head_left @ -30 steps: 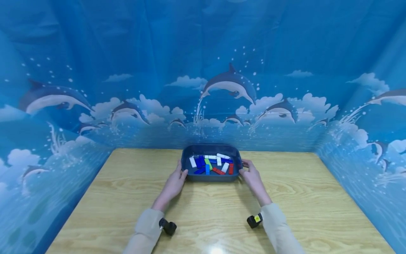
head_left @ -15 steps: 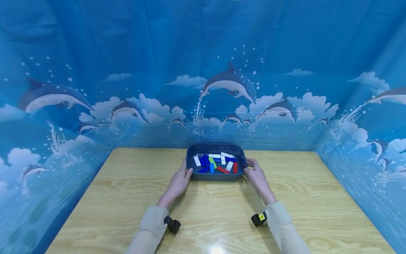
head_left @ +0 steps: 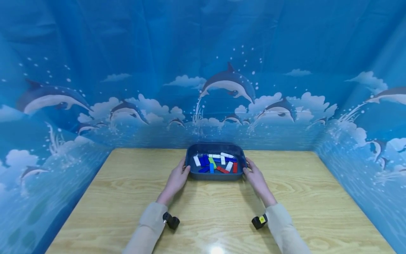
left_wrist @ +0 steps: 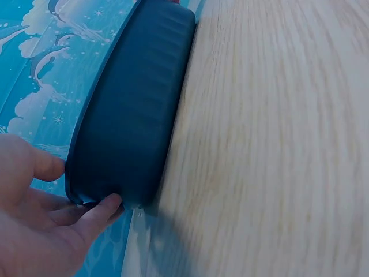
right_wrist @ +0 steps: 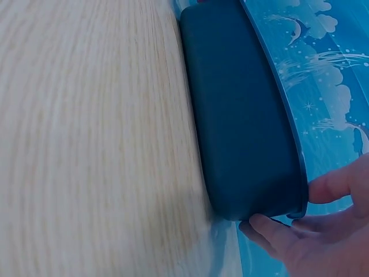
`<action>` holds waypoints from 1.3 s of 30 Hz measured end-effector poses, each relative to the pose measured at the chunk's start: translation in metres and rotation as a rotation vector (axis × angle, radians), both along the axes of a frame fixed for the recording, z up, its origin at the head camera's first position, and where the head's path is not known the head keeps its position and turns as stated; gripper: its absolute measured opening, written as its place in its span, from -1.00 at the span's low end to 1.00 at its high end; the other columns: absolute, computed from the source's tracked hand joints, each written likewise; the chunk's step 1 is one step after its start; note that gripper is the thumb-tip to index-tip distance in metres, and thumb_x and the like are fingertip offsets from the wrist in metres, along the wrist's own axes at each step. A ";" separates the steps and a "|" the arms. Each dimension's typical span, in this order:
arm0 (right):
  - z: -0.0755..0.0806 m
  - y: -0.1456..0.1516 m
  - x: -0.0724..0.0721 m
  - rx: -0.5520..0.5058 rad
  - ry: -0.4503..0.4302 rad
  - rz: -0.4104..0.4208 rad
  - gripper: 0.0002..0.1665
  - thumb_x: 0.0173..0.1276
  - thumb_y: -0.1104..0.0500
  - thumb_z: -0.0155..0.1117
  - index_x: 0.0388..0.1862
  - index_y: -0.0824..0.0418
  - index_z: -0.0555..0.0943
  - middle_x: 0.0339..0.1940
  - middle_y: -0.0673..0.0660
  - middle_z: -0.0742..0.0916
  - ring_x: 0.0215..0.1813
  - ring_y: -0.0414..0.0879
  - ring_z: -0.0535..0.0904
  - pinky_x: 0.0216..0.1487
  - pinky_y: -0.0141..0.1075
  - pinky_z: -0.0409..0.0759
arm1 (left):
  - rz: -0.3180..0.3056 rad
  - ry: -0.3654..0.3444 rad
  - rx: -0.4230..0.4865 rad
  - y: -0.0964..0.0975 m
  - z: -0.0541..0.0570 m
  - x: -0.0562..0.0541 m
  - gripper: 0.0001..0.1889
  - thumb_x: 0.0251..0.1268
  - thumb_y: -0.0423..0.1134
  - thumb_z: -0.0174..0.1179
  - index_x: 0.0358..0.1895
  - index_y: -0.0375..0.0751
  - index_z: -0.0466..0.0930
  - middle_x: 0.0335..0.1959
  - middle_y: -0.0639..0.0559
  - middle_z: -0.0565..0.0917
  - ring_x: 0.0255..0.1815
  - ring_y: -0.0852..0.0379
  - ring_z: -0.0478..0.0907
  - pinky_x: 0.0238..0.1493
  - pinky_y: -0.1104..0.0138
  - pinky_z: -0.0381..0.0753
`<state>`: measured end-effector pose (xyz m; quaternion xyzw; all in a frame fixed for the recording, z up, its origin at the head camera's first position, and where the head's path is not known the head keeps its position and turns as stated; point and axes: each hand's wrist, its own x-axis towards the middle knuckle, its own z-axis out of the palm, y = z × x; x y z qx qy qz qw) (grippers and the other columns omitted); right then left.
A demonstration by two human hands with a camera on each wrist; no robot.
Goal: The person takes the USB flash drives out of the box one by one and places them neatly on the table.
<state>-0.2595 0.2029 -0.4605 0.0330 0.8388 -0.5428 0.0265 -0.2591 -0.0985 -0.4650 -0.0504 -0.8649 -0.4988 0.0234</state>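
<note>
A dark blue-grey plastic basin stands at the table's back edge in the head view. Several small oblong pieces in white, dark blue, light blue, green and red lie scattered on its floor. My left hand holds the basin's left end; in the left wrist view its thumb is at the rim and the fingers lie against the end wall. At the opposite end my right hand holds it likewise, thumb at the rim, fingertips at the lower wall in the right wrist view.
The wood-grain table spreads in front of the basin and to both sides. A blue dolphin-print curtain rises directly behind the basin and along the table's left and right sides. Small black cameras are strapped to both sleeves.
The basin, held by both hands, shifted a little to the right between one second and half a second ago. Since then it has stayed in place, with the hands adjusting slightly.
</note>
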 end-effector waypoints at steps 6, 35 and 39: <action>0.001 0.000 0.002 -0.009 -0.009 0.007 -0.31 0.61 0.26 -0.15 0.64 0.33 -0.01 0.54 0.49 0.26 0.52 0.36 0.23 0.47 0.14 0.30 | -0.005 -0.003 -0.008 -0.001 -0.001 0.003 -0.42 0.62 -0.28 -0.05 0.56 -0.40 0.06 0.50 -0.37 0.27 0.42 -0.31 0.37 0.45 -0.08 0.30; 0.009 -0.001 0.045 0.206 0.037 0.044 -0.31 0.61 0.24 -0.05 0.60 0.42 0.04 0.45 0.55 0.36 0.33 0.41 0.47 0.36 0.17 0.44 | -0.001 0.026 -0.050 -0.007 -0.005 0.044 -0.41 0.62 -0.25 -0.02 0.54 -0.43 0.09 0.49 -0.36 0.28 0.44 -0.30 0.34 0.44 -0.08 0.30; 0.009 -0.001 0.051 0.213 0.045 0.049 -0.31 0.62 0.24 -0.06 0.60 0.42 0.03 0.46 0.54 0.36 0.33 0.42 0.47 0.35 0.18 0.44 | 0.003 0.022 -0.063 -0.007 -0.004 0.052 -0.41 0.62 -0.24 -0.01 0.55 -0.42 0.08 0.50 -0.36 0.28 0.46 -0.29 0.32 0.45 -0.08 0.29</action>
